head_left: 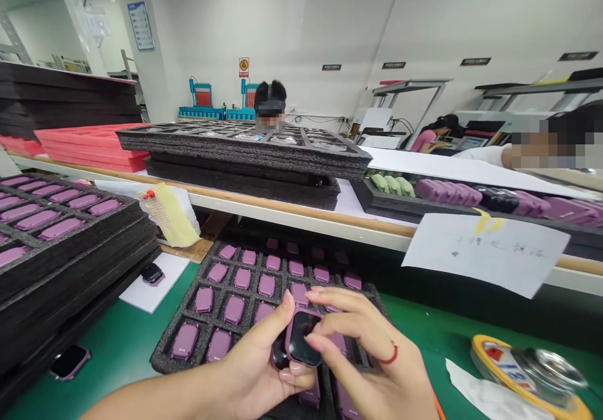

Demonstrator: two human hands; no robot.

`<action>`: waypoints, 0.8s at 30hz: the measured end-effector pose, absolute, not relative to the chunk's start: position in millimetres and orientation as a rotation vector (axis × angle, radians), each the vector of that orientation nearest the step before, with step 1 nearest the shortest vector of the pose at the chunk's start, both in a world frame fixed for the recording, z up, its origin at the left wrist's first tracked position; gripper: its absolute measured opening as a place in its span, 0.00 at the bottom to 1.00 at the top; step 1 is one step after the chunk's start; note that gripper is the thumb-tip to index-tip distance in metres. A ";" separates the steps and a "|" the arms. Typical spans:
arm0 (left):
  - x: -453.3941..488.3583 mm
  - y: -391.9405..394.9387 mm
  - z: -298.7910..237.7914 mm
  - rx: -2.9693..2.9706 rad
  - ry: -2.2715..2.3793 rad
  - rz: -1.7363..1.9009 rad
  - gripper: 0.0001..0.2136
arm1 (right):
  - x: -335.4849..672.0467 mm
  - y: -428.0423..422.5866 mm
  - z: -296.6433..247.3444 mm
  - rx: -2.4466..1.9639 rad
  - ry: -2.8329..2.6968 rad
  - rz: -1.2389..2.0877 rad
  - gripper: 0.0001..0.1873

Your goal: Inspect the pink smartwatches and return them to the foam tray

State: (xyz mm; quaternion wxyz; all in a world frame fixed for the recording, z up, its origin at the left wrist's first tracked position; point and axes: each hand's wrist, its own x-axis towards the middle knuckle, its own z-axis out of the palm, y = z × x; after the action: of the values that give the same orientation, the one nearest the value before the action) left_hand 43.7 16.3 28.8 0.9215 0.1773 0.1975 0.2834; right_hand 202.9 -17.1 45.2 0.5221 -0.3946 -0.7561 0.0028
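Note:
My left hand (266, 366) is closed around a purple-framed smartwatch body (304, 338), its black glossy screen facing up. A second dark, rounded piece (279, 352) shows beneath it, partly hidden by the fingers. My right hand (372, 344), wearing a red band on one finger, closes over the watch from the right, with fingertips touching its screen and edge. Under both hands lies a black foam tray (162, 352), its compartments holding several purple watch cases (234, 309). The hands hide part of that tray.
Stacked foam trays (70, 288) of purple cases stand left, beside two loose watches (70, 362) (152, 274). A round yellow-rimmed container with a metal top (532, 370) and white tissue (490, 395) lie right. A shelf edge (301, 222) crosses ahead, bearing more trays; people sit beyond.

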 end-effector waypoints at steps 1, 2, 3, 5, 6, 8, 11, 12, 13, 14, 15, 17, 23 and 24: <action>43.4 16.1 28.9 0.370 0.412 0.569 0.25 | 204.1 -17.0 46.3 -0.955 -1.769 0.019 0.05; 43.3 16.0 29.1 0.377 0.419 0.555 0.26 | 205.2 -17.3 47.3 -0.957 -1.749 0.024 0.05; 43.2 16.0 29.2 0.391 0.428 0.547 0.27 | 206.1 -17.9 48.1 -0.951 -1.761 0.017 0.05; 43.2 15.9 29.9 0.420 0.440 0.550 0.27 | 207.0 -19.6 49.0 -0.929 -1.860 -0.031 0.09; 43.4 15.8 30.4 0.421 0.443 0.559 0.27 | 207.0 -20.4 49.0 -0.923 -1.915 -0.057 0.11; 43.7 15.4 31.9 0.400 0.418 0.572 0.25 | 206.5 -21.3 47.7 -0.931 -1.973 -0.082 0.10; 44.3 14.5 34.9 0.364 0.339 0.563 0.23 | 206.4 -20.0 43.2 -0.932 -1.983 -0.072 0.06; 44.4 14.3 35.8 0.370 0.317 0.555 0.23 | 206.4 -19.2 41.5 -0.909 -1.966 -0.086 0.07; 44.4 14.2 36.7 0.378 0.306 0.554 0.23 | 206.3 -18.6 40.2 -0.877 -1.940 -0.106 0.07; 44.4 14.1 37.3 0.388 0.302 0.556 0.24 | 206.1 -18.3 39.5 -0.849 -1.924 -0.117 0.07; 44.3 14.1 37.5 0.397 0.303 0.558 0.25 | 205.7 -18.5 39.5 -0.835 -1.917 -0.113 0.06; 44.2 14.1 36.7 0.411 0.313 0.558 0.25 | 204.7 -19.9 41.4 -0.856 -1.908 -0.032 0.04; 43.6 11.5 28.9 0.458 0.363 0.538 0.25 | 208.6 -20.8 50.0 -0.966 -1.412 0.455 0.11; 43.2 11.2 28.6 0.463 0.370 0.532 0.26 | 211.1 -19.9 50.8 -0.949 -1.283 0.504 0.13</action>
State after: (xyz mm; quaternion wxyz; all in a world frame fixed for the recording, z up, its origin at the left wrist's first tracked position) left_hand 43.2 11.2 28.6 0.9217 0.2254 0.1804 0.2590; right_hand 211.1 -19.9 50.8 0.6699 -0.4211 -0.5690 0.2237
